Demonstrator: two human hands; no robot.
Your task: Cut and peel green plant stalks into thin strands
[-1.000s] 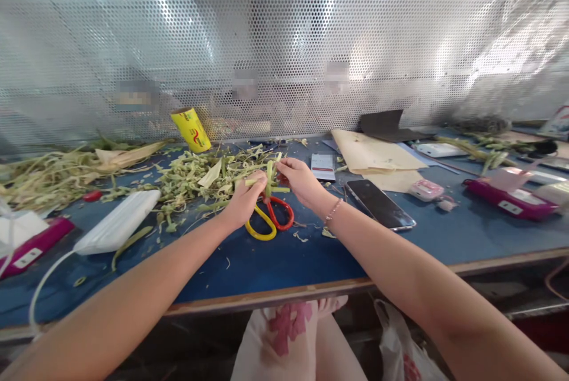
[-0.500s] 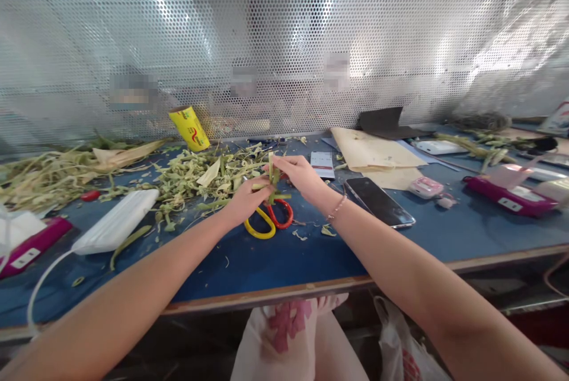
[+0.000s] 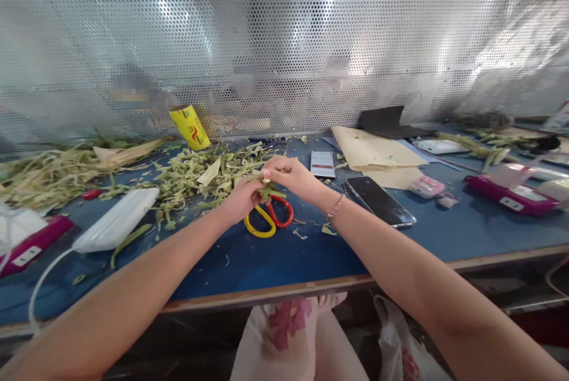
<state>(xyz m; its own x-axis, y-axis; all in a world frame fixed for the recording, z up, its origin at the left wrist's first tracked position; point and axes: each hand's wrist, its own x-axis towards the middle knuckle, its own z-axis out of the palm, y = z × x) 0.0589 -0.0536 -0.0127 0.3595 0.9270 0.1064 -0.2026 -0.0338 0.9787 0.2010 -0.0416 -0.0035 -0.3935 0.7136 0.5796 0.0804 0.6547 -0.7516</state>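
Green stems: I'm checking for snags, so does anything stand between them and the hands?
Nothing visible does: the left hand and right hand are both on the green stems. The scissors show their handles just nearer the person, not in between. Fingers hide part of the stems.

Moderately bright over the blue wood-edged counter [image 3: 284, 262], dim beneath; streaked with white glare across the silvery perforated metal panel [image 3: 284, 43]; softly blurred, stretched towards the edges.

The right hand [image 3: 288, 176] has moved in closer to the left hand [image 3: 242, 198], covering more of the green stalk [image 3: 267, 192].
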